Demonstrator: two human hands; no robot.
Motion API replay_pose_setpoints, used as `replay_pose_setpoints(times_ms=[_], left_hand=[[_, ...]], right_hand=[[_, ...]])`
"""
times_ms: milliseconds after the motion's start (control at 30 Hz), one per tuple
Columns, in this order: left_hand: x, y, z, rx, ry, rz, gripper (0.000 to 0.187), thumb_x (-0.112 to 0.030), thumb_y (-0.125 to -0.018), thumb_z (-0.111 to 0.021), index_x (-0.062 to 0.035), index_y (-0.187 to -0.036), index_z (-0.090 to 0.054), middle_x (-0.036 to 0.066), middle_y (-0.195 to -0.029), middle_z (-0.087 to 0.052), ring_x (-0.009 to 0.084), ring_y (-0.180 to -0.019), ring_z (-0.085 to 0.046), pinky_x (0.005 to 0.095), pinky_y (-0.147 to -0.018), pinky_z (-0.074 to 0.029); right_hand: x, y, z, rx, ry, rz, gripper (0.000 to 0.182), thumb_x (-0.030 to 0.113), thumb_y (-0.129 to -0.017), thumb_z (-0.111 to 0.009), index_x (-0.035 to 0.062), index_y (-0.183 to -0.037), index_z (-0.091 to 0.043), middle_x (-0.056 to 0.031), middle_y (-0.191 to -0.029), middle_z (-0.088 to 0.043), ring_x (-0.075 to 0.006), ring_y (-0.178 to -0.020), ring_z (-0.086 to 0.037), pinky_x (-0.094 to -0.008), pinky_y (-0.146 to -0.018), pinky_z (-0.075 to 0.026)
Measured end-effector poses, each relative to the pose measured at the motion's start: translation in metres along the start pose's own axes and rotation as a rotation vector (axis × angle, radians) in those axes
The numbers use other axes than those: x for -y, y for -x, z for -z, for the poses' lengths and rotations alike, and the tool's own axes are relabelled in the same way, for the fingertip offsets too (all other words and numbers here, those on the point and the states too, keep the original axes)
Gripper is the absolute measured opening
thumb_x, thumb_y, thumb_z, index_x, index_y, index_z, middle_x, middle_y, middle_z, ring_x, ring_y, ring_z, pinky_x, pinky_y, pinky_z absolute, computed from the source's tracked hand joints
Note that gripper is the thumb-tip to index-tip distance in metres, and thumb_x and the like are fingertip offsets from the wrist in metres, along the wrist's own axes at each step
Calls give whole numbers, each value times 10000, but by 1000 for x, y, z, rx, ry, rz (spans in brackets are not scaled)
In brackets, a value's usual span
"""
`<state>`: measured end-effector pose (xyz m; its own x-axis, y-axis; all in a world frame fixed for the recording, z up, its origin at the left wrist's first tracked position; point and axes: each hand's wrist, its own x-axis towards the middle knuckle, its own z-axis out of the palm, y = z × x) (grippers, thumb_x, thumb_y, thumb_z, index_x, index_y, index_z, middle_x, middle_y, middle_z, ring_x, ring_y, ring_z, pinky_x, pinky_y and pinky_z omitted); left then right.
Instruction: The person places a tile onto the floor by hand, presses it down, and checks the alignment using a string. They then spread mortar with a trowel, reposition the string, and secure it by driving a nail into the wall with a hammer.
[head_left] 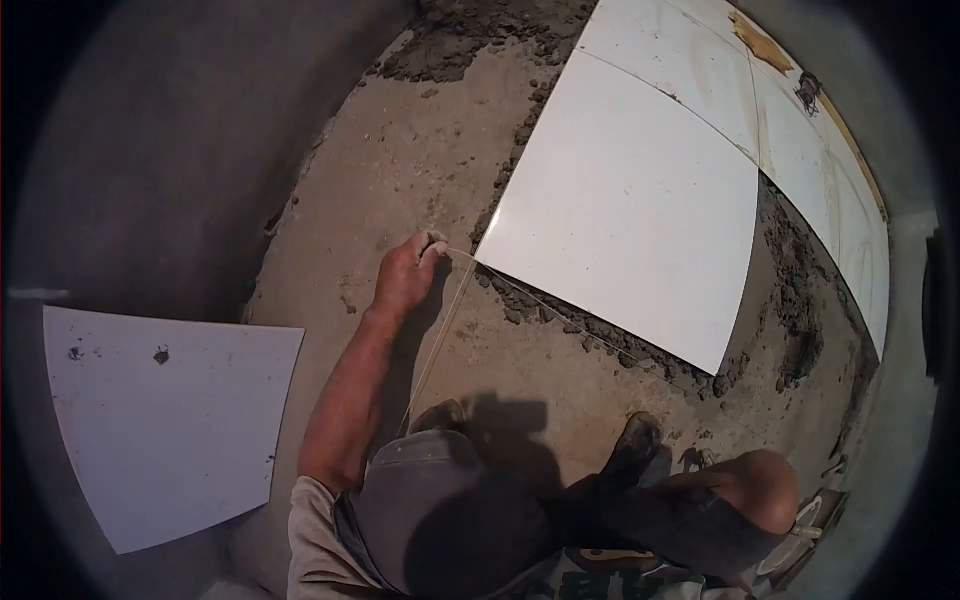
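My left hand (408, 270) is closed, with thumb and fingers pinching a thin string (455, 254) just off the near left corner of a large white floor tile (625, 215). From that corner the string runs along the tile's near edge toward the right. Another length of it (440, 335) slants down toward my left foot. Grey mortar (590, 325) shows crumbly under the tile's edge. My right hand is out of view.
A loose white tile (175, 425) stands at the left by the wall. More laid tiles (800, 150) line the far right, carrying a brown scrap (762, 45) and a dark tangled item (808, 92). Mortar (440, 45) is heaped at the back. My boot (635, 445) rests on bare floor.
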<state>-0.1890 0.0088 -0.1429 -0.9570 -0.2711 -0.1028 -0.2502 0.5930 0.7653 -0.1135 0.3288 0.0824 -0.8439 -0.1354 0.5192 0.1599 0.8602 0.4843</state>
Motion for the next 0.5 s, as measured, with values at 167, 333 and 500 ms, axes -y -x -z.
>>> replay_pose_setpoints(times_ms=[167,333,500], left_hand=[[6,8,2,-52,87,30,229,-190,-874,-575,-52,-1056,-596,111,-728,-642,182,-689,-641,318,-672,-490],[-8,27,16,-47,151,255,282,-186,-869,-581,-16,-1094,-585,69,-685,-629,137,-602,-606,302,-634,-488],[5,10,22,220,275,380,303,-153,-858,-583,-4,-1121,-568,31,-685,-622,118,-654,-600,265,-675,-477]], right_hand=[[58,32,2,-385,247,-229,713,549,-897,-450,22,-1365,-339,-193,-1310,-443,-300,-1204,-461,-450,-1001,-380],[49,46,-17,-395,198,-228,636,474,-900,-444,20,-1339,-372,-177,-1268,-472,-273,-1152,-487,-415,-973,-392],[38,59,-32,-409,163,-242,543,380,-904,-437,18,-1308,-413,-156,-1217,-509,-239,-1087,-519,-372,-938,-408]])
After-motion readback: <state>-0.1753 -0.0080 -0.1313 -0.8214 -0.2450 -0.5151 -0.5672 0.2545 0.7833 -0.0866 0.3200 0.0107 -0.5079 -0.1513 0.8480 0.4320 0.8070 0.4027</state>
